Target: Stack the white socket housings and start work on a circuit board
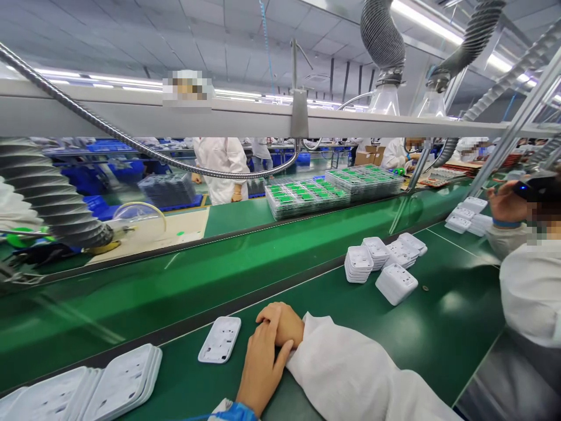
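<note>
Right now both hands idle: left hand (pixel 263 365) laid over right hand (pixel 283 324), fingers relaxed, holding nothing. White plate (pixel 220 340) lies flat on table (pixel 350 316) just left; lift it by edges w/ clean grip.

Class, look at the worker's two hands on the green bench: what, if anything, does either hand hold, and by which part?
Nothing is held. The left hand lies over the right hand on the bench, beside a white cover plate that neither hand touches.

A single plate (pixel 220 340) lies just left of the hands; stacked plates (pixel 385 260) sit farther right on the bench (pixel 438 327).
</note>
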Available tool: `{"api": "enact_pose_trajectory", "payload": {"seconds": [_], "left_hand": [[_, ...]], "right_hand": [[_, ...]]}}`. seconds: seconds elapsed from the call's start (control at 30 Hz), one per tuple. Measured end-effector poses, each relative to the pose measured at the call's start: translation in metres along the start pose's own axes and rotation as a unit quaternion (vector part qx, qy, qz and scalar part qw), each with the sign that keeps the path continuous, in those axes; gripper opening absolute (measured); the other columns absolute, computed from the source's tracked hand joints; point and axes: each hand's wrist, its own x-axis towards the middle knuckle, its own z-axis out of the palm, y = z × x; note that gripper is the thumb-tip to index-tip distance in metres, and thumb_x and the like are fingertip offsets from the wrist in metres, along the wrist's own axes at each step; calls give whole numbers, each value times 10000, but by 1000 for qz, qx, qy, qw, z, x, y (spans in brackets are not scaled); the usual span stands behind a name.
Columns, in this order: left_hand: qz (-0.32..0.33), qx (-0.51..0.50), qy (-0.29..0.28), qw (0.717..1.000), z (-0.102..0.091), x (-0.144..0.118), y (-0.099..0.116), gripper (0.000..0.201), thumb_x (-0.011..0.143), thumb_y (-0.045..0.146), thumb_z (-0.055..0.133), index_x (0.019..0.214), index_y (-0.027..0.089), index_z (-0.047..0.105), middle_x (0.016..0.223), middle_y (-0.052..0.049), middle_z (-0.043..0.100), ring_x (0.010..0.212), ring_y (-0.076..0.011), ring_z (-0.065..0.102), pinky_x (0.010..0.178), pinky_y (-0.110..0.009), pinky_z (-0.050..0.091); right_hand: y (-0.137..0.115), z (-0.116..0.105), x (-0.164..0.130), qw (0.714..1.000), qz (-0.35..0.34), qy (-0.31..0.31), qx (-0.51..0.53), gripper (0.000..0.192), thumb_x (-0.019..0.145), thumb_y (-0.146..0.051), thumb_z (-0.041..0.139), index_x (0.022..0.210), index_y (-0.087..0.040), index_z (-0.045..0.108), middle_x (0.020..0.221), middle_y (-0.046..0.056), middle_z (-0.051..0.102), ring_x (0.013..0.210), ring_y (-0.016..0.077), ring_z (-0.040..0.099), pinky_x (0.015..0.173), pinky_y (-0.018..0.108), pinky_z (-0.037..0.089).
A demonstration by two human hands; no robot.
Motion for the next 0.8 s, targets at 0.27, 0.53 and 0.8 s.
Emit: {"api": "enact_pose_trajectory", "payload": {"seconds": [0.27, 0.53, 0.8], "left_hand": [[-7, 19, 19, 1000, -8, -1, 5, 601, 896, 394, 415, 1437, 208, 232, 1191, -126, 584, 1047, -268, 552, 915, -479, 393], [-41, 8, -1, 999, -5, 0, -2, 564, 902, 414, 393, 1411, 196, 287, 1149, -115, 607, 1007, -266, 585, 815, -415, 474], [-46, -4, -4, 999, -9, 0, 3, 558, 909, 390, 379, 1420, 206, 251, 1258, -113, 552, 1107, -260, 552, 879, -415, 468]], "right_hand": [[-8, -3, -2, 998, -55, -37, -21, 352, 764, -305, 610, 1092, -181, 586, 988, 38, 629, 891, 176, 550, 841, 301, 412], [-6, 3, -3, 995, -70, -68, -23, 350, 818, -323, 560, 1127, -158, 575, 1062, 56, 613, 953, 180, 538, 894, 312, 408], [4, 12, -2, 993, -91, -65, -23, 369, 772, -321, 614, 1108, -173, 575, 1013, 41, 609, 913, 170, 531, 889, 315, 397]]}}
